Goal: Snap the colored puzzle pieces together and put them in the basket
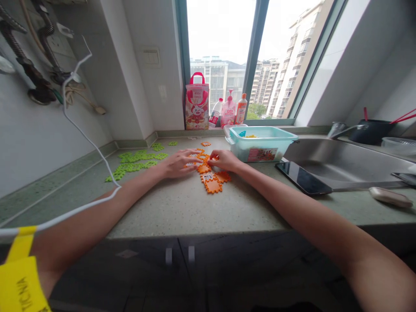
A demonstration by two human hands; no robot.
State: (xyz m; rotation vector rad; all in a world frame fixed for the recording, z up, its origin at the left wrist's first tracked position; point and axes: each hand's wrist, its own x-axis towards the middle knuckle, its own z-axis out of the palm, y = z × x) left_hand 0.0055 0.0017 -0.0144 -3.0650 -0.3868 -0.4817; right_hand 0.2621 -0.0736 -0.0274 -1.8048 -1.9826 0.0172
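Note:
Several orange interlocking plastic tiles [212, 181] lie joined in a cluster on the grey-green counter [182, 208]. My left hand [177, 164] lies flat with fingers stretched out over the left side of the cluster, touching the tiles. My right hand [224, 160] rests at the cluster's right side, its fingers curled and pinching an orange tile. Loose green tiles [136, 162] of the same kind are scattered to the left of my left hand. A single orange tile [205, 144] lies farther back.
A teal plastic tub [263, 145] stands right of the tiles, a dark tablet [303, 177] and a steel sink [344, 162] beyond it. A red-handled bag [196, 108] and bottles [229, 112] stand on the window sill. A white cable [87, 138] hangs across the left.

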